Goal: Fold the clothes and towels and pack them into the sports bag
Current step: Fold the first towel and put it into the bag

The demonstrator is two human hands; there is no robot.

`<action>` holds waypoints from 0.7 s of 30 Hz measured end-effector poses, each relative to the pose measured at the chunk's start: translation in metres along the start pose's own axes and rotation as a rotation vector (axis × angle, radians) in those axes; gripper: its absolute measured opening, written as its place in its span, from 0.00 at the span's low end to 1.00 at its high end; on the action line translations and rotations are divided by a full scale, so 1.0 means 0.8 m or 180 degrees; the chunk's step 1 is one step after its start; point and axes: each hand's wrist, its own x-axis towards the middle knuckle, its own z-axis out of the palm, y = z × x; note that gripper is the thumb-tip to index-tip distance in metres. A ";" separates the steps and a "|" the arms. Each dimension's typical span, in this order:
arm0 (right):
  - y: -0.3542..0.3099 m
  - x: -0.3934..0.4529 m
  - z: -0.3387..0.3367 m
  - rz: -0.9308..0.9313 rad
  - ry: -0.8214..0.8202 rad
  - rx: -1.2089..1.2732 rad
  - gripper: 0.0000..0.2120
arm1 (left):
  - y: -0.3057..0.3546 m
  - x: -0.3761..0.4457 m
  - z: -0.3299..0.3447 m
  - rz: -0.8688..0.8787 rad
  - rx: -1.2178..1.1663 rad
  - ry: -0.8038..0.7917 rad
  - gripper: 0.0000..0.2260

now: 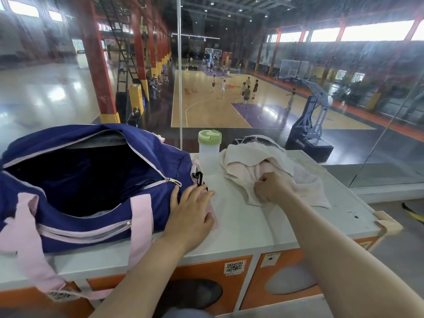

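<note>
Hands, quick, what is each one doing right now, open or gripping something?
Left hand: open, resting flat at the end of the sports bag, gripping nothing.
Right hand: closed, pinching the pink towel.

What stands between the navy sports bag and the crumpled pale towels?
A translucent bottle with a green lid, upright on the white countertop, seen in the head view.

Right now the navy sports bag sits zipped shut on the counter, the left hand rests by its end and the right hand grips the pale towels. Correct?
Not quite. In the head view the sports bag is unzipped and gaping open. The rest holds: left hand by its end, right hand gripping the towels on the counter.
</note>
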 end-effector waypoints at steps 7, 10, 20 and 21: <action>0.009 -0.031 -0.027 0.0060 -0.0820 0.0446 0.09 | 0.012 -0.006 0.004 0.0258 -0.0022 0.0007 0.23; 0.014 -0.034 -0.047 -0.0140 -0.0237 0.0128 0.16 | 0.016 -0.009 0.008 0.0341 -0.0017 -0.0013 0.24; 0.030 -0.004 -0.037 -0.0582 0.0333 -0.0464 0.25 | 0.012 -0.005 0.014 0.0302 -0.0181 0.0037 0.23; 0.032 -0.001 -0.033 -0.0636 0.0268 -0.0538 0.22 | 0.011 -0.003 0.015 0.0305 -0.0197 0.0043 0.23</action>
